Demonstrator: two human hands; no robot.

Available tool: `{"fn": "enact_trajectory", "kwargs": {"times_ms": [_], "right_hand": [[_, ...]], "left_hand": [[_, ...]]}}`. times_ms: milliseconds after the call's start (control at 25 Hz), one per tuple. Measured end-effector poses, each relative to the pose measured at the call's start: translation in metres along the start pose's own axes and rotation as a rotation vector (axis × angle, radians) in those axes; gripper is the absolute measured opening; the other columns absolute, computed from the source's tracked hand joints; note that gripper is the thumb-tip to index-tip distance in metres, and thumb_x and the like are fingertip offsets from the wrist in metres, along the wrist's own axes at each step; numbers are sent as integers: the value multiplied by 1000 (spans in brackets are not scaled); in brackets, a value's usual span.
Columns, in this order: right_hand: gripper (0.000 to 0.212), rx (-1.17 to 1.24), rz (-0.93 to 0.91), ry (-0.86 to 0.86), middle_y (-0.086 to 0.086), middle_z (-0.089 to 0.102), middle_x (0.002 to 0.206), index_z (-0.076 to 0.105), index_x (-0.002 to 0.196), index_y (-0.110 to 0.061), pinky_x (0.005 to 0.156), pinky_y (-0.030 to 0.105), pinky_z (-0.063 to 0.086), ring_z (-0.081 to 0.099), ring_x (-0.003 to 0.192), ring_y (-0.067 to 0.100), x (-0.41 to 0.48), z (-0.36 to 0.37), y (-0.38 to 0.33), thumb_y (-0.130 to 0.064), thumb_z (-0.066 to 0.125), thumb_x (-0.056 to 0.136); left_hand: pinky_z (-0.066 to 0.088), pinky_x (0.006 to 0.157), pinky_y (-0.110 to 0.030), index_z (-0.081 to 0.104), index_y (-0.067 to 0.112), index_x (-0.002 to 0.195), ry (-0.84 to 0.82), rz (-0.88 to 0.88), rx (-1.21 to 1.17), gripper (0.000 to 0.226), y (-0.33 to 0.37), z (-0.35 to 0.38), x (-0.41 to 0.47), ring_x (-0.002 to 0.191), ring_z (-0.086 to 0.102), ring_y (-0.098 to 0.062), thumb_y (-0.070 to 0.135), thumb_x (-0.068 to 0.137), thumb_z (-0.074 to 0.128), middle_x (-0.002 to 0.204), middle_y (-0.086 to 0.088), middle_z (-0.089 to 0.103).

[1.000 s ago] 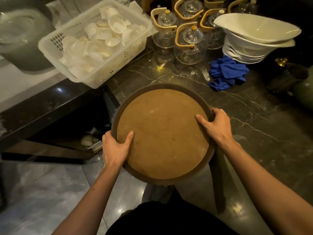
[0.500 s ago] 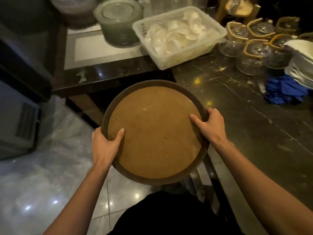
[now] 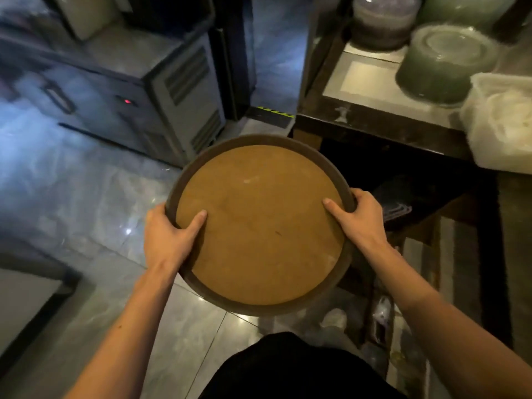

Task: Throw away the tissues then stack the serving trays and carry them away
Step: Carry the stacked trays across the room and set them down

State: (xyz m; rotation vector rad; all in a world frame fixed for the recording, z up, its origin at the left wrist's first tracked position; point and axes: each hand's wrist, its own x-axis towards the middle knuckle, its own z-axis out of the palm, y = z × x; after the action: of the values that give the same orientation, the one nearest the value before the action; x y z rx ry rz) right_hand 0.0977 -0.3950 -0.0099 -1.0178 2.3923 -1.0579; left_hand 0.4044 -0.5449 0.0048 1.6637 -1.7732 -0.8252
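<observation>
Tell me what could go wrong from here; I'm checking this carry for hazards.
1. The floor looks glossy, so a slip is possible while the left hand and right hand are both occupied with the tray.
2. The tray hides the ground just ahead, and the counter corner and cabinet flank a narrow gap: its rim could clip either.
3. The picture is blurred, suggesting quick movement.

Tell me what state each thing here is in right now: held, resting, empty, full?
Round brown serving tray: lifted over the floor, held level, nothing on its top surface.
Left hand: gripping the tray's left rim, thumb on top.
Right hand: gripping the right rim, thumb on top.
White plastic basket: resting on the counter, filled with white pieces.
Stack of glass plates: resting on the counter.
</observation>
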Motion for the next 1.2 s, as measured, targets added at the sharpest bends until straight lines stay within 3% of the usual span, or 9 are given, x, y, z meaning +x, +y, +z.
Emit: {"fn": "enact_trajectory", "kwargs": {"times_ms": [280, 480, 560, 680, 1000, 1200], "right_hand": [[61, 21, -140, -112, 2, 63, 110, 61, 120, -19, 87, 46, 52, 60, 101, 20, 91, 39, -75, -60, 68, 75], [60, 126, -235, -102, 1, 67, 110, 62, 121, -15, 83, 34, 51, 63, 98, 18, 194, 38, -127, -49, 76, 73], [61, 149, -272, -114, 0, 67, 113, 62, 123, -16, 84, 35, 51, 62, 101, 17, 235, 33, -149, -48, 76, 73], [65, 167, -309, -113, 0, 65, 118, 59, 126, -18, 87, 35, 50, 60, 106, 17, 289, 28, -185, -48, 76, 72], [71, 210, -293, -36, 4, 62, 123, 55, 131, -21, 79, 35, 51, 59, 99, 17, 414, 49, -274, -51, 77, 71], [69, 227, -243, 46, 6, 61, 124, 55, 130, -20, 87, 47, 54, 63, 103, 24, 481, 78, -339, -47, 79, 72]], "left_hand": [[51, 87, -51, 57, 12, 118, 174, -117, 8, 68, 3, -36, 49, 104, 60, -30, 56, 70, 77, 115, -12, 62], [51, 80, -44, 57, 12, 118, 277, -133, -20, 66, 58, -32, 112, 99, 60, -25, 52, 71, 79, 112, -7, 63], [51, 76, -41, 57, 13, 117, 320, -140, -42, 64, 83, -32, 142, 96, 62, -24, 50, 71, 80, 109, -4, 64], [53, 84, -45, 55, 15, 121, 367, -140, -66, 66, 113, -35, 186, 98, 62, -24, 48, 71, 81, 113, -5, 65], [50, 76, -38, 52, 18, 125, 358, -61, -78, 73, 158, -54, 346, 93, 58, -21, 54, 68, 80, 105, 3, 57], [47, 78, -37, 53, 16, 128, 294, 44, -127, 74, 175, -74, 474, 94, 57, -21, 50, 69, 81, 106, 2, 56]]}}
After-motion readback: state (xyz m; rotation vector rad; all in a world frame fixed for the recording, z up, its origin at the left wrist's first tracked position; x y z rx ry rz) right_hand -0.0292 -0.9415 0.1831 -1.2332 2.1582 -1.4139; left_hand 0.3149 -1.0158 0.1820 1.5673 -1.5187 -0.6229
